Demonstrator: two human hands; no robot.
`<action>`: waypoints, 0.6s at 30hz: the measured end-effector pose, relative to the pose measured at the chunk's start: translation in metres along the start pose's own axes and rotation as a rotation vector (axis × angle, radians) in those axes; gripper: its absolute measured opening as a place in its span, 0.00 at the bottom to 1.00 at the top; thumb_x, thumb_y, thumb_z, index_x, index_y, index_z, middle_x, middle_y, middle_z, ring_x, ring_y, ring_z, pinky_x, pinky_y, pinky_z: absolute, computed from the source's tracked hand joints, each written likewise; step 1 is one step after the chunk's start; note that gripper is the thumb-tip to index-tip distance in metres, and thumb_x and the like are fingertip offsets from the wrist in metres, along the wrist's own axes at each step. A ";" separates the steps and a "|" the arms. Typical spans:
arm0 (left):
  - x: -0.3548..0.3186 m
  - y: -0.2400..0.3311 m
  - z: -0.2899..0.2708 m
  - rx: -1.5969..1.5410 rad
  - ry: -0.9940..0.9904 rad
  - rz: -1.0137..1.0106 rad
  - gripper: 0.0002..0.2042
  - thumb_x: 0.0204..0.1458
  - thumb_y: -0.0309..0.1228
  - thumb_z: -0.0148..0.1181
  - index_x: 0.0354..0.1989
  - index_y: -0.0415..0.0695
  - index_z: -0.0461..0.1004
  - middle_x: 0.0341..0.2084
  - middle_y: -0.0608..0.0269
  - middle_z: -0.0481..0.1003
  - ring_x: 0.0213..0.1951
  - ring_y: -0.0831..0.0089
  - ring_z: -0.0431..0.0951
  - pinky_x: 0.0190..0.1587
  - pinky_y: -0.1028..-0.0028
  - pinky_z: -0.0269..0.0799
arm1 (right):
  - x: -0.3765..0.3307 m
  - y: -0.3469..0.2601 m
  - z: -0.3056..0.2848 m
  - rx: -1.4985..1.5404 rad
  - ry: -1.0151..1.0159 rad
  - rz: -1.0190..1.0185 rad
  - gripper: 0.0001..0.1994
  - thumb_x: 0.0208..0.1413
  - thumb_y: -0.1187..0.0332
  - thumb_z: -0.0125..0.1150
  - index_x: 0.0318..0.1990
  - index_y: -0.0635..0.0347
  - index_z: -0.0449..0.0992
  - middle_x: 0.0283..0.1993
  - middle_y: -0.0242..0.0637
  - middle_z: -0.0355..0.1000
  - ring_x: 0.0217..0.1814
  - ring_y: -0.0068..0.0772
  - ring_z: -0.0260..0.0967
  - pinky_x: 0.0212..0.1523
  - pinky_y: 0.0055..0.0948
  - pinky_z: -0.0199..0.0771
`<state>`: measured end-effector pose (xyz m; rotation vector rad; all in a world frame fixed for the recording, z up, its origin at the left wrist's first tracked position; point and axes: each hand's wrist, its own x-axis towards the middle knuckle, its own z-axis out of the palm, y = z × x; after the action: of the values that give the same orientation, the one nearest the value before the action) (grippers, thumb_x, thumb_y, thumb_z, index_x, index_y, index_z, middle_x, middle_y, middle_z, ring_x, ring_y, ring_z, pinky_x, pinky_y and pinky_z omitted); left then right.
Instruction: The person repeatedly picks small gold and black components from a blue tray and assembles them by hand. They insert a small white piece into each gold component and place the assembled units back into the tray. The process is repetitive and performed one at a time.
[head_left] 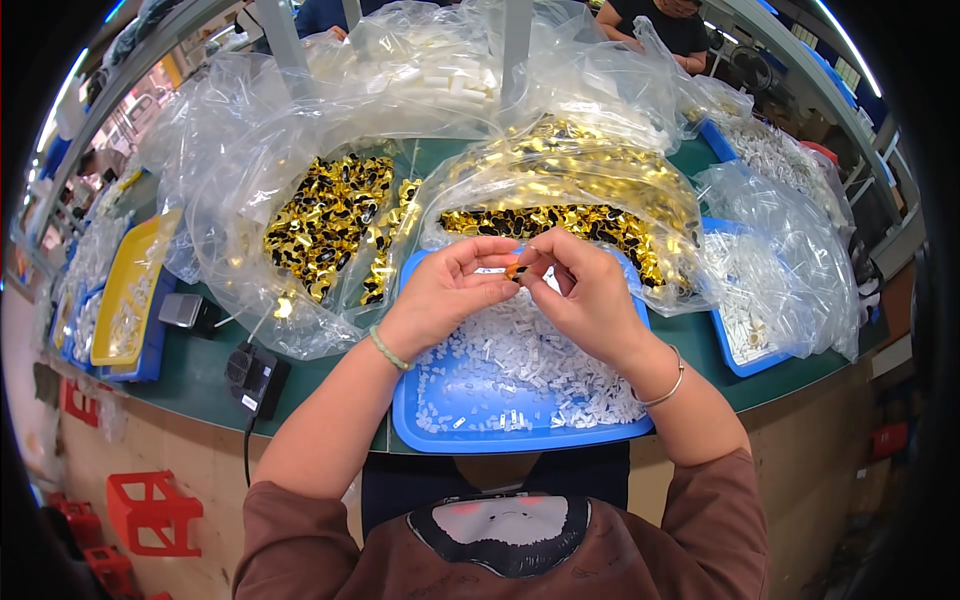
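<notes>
Above a blue tray (525, 440), my two hands meet with their fingertips nearly together. Between them is a small gold-and-black piece (515, 271), mostly covered by the fingers. My left hand (450, 292) pinches it from one side, thumb against fingers. From the other side my right hand (582, 290) is closed on it with thumb and index finger. Many small white plastic pieces (500, 350) lie loose in the tray, heaped more thickly to the right. Behind the tray, gold-and-black pieces (335, 220) fill an opened clear plastic bag, and a second clear bag (580, 170) holds more.
At the left edge stand a yellow tray (125, 290), a small grey box (182, 310) and a black corded device (255, 378). A blue tray of white parts (745, 300) sits at right. Metal posts (517, 50) rise behind; another person (665, 30) works beyond. Red stools (155, 513) stand on the floor.
</notes>
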<state>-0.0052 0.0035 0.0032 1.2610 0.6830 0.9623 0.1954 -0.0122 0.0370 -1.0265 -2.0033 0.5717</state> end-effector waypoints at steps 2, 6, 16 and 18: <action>0.001 -0.002 -0.001 -0.019 -0.013 -0.007 0.24 0.53 0.21 0.64 0.60 0.37 0.66 0.53 0.56 0.73 0.54 0.72 0.75 0.57 0.73 0.72 | 0.000 0.000 0.000 -0.024 0.005 -0.025 0.12 0.47 0.78 0.61 0.40 0.59 0.74 0.31 0.35 0.76 0.27 0.31 0.71 0.28 0.28 0.69; 0.001 -0.004 -0.001 0.010 -0.020 0.007 0.23 0.54 0.21 0.64 0.59 0.37 0.66 0.53 0.56 0.72 0.54 0.71 0.75 0.57 0.73 0.72 | -0.002 0.002 0.004 -0.077 0.041 -0.071 0.12 0.46 0.78 0.62 0.41 0.59 0.74 0.32 0.36 0.76 0.32 0.35 0.75 0.32 0.32 0.73; -0.001 0.000 0.002 0.044 -0.022 0.029 0.21 0.53 0.20 0.63 0.57 0.37 0.68 0.53 0.58 0.72 0.54 0.72 0.75 0.57 0.74 0.72 | -0.002 0.001 0.006 -0.084 0.091 0.075 0.12 0.46 0.74 0.65 0.40 0.57 0.74 0.30 0.34 0.74 0.28 0.30 0.72 0.28 0.29 0.69; -0.002 0.001 0.002 0.042 -0.021 0.026 0.21 0.54 0.20 0.62 0.57 0.37 0.68 0.53 0.58 0.73 0.54 0.73 0.75 0.57 0.75 0.71 | -0.001 0.006 0.006 0.050 0.065 0.146 0.10 0.48 0.74 0.65 0.39 0.59 0.74 0.28 0.31 0.73 0.25 0.23 0.65 0.26 0.25 0.64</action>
<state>-0.0041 0.0009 0.0044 1.3184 0.6749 0.9590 0.1936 -0.0093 0.0287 -1.1531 -1.8589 0.6548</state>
